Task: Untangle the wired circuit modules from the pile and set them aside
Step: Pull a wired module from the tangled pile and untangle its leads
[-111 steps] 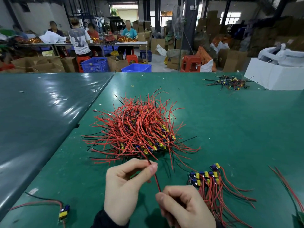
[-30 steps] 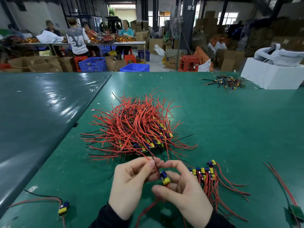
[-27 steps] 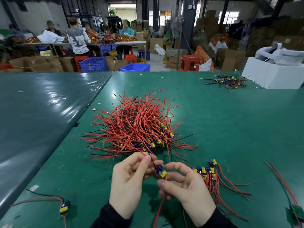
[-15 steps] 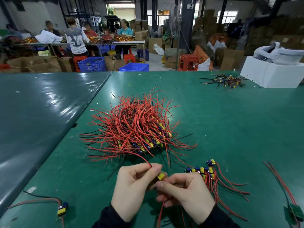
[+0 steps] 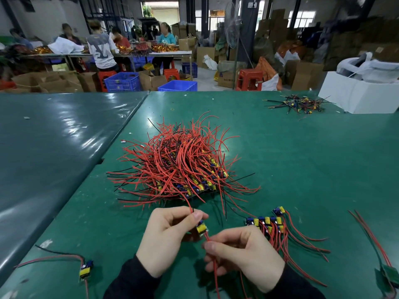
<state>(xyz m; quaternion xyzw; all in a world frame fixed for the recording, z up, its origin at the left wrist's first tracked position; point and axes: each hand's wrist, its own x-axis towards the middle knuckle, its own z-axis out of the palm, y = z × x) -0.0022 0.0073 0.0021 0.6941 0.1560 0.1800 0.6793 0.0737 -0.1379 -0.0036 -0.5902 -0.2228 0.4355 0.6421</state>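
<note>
Holding one module (image 5: 201,229), both hands pinching its wires, no legible writing

I see a green table (image 5: 302,169) carrying the tangled wire pile (image 5: 179,167) mid-frame, sorted modules (image 5: 269,223) lower right, one stray module (image 5: 86,269) lower left, white box (image 5: 354,98) upper right.

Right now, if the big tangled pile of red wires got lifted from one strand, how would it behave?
The big tangled pile of red wires would probably rise as a clump, since strands cross densely. The wires curve loosely, so likely floppy. Its small yellow modules look light.
</note>
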